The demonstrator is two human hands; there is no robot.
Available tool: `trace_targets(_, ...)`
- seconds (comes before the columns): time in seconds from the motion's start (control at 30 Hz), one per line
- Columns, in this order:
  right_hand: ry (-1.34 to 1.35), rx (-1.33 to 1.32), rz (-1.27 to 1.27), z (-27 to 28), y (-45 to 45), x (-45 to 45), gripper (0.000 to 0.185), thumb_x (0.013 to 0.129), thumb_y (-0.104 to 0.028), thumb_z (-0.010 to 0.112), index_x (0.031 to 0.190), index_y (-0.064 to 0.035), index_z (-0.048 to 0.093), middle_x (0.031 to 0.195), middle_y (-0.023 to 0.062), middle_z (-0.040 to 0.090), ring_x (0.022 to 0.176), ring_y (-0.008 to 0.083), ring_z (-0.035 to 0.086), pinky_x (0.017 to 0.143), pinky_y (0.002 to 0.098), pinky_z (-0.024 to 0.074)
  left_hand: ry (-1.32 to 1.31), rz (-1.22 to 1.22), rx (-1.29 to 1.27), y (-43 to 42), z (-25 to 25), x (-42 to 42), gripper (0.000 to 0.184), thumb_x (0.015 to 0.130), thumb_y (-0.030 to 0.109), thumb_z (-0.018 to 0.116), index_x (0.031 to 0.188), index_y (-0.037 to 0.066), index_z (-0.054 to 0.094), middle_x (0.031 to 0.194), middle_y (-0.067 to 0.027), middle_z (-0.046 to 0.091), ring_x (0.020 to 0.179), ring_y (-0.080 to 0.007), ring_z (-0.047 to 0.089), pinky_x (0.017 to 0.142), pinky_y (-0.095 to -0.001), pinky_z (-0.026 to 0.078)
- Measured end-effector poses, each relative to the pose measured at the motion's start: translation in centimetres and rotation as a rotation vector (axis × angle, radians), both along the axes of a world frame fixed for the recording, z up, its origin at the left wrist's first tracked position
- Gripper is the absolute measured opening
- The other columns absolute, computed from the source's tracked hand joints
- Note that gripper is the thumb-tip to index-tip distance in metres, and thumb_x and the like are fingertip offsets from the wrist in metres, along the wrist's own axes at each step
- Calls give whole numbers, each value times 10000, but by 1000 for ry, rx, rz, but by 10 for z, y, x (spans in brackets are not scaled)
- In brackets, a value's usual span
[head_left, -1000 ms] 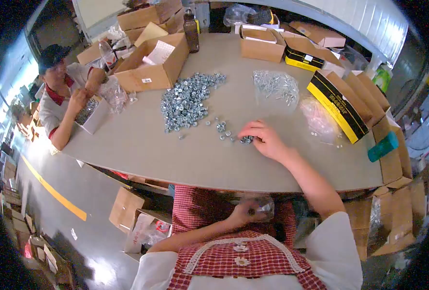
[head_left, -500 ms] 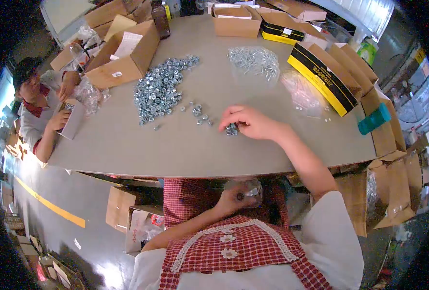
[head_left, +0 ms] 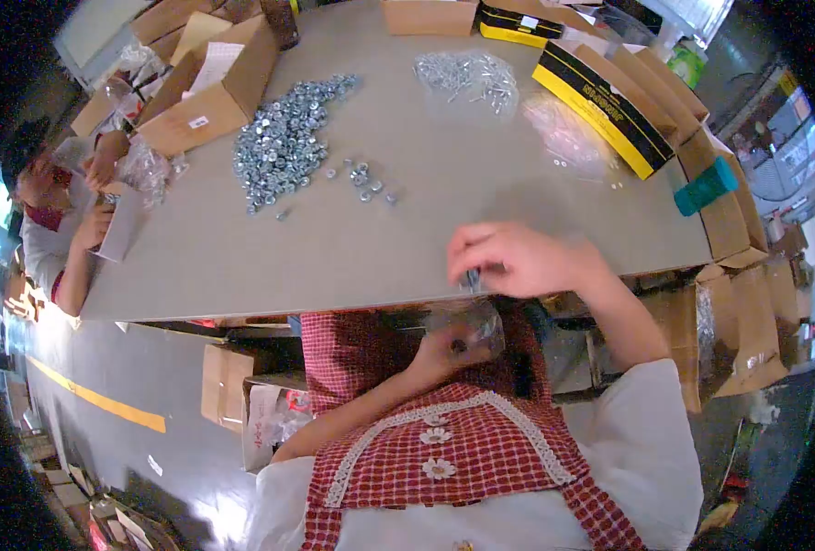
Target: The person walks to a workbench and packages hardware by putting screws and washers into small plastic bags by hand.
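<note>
At far left we have a co-worker, both hands at a white box. Next along the counter we get the big heap of nuts, then a few loose nuts just to its right; of our two hands, the right is the nearer to these.

Now we're at the left hand, below the counter's front edge, fingers closed around a clear bag. Which way its mouth faces, we can't tell.

And here's the relation that counts: just above the bag, at that same edge, we see the held nuts, pinched in the fingertips of the right hand. The bag lies almost straight below them, on our body's side, near but apart. The right hand is blurred, so we can make out neither their number nor a long axis.

Further right, well beyond the fingertips, we find a pinkish bag beside a black-and-yellow box.
</note>
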State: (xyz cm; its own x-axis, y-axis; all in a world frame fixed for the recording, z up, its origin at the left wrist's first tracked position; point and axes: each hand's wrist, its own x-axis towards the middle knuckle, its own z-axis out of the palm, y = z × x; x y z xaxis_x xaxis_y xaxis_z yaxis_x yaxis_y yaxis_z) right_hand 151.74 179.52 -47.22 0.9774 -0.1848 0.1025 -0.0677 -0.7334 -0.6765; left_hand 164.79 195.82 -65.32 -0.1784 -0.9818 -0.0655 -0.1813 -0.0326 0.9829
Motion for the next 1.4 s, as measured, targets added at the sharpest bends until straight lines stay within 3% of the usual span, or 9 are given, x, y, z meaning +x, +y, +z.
trace_targets(0.1,109,321,92,20,14,-4,190,842,-44,620,1022,-55,680,1074,112,658,1026,309,634,867,400,515,47,48,-102,-4,0,-4,334,809,277,816,1010,43,685,1008,-78,695,979,-191,628,888,-348,486)
trace_targets(0.23,-96,-84,-203,-12,-3,9,286,900,-174,648,1153,-41,651,1262,165,614,1157,342,592,969,435,484,177,-71,-2,-5,-17,-1,392,809,282,819,1083,47,666,1076,-89,681,991,-207,626,895,-355,486)
trace_targets(0.33,-55,-573,-316,-54,-12,39,547,966,-395,561,1310,29,538,1424,253,473,1342,420,430,1116,515,343,-4,143,-336,-4,-13,-6,416,797,287,832,1080,46,644,1084,-95,673,976,-217,621,885,-360,487)
trace_targets(0.43,147,-756,-384,-57,-15,77,858,975,-572,439,1452,126,297,1539,323,261,1450,461,229,1191,545,168,179,-147,76,-11,-45,2,574,748,295,828,1212,54,591,1262,-135,594,1164,-252,537,1003,-445,428)
trace_targets(0.53,332,-702,-408,-46,-38,131,968,972,-663,304,1473,161,215,1556,349,196,1481,460,142,1205,550,99,-82,19,-159,-12,-30,-1,593,772,286,813,1267,59,579,1262,-152,602,1191,-297,537,1033,-447,406)
trace_targets(0.73,255,-532,-453,-55,-76,207,975,977,-682,251,1480,152,213,1568,344,170,1490,456,97,1210,538,87,-27,-115,-279,-18,-11,6,533,835,351,769,1277,89,625,1306,-172,589,1195,-324,540,1030,-429,403)
trace_targets(1.03,38,-388,-801,-35,-123,66,709,1022,-473,421,1360,150,420,1451,363,386,1385,487,344,1147,499,323,2,-95,-113,-16,-68,0,505,838,416,763,1200,82,651,1234,-176,618,1104,-349,602,942,-427,478)
trace_targets(1.13,375,-558,-914,-55,-167,46,738,1018,-506,392,1403,124,401,1480,357,350,1408,484,308,1172,494,277,-8,-62,-98,-13,-58,1,508,836,432,765,1177,74,645,1199,-179,625,1086,-352,611,928,-423,486)
trace_targets(1.4,280,-703,-980,-60,-249,90,882,963,-633,391,1496,63,297,1566,331,198,1463,503,138,1190,598,104,9,52,-130,-12,-62,0,523,829,463,771,1136,61,636,1144,-188,640,1051,-355,633,894,-415,505)
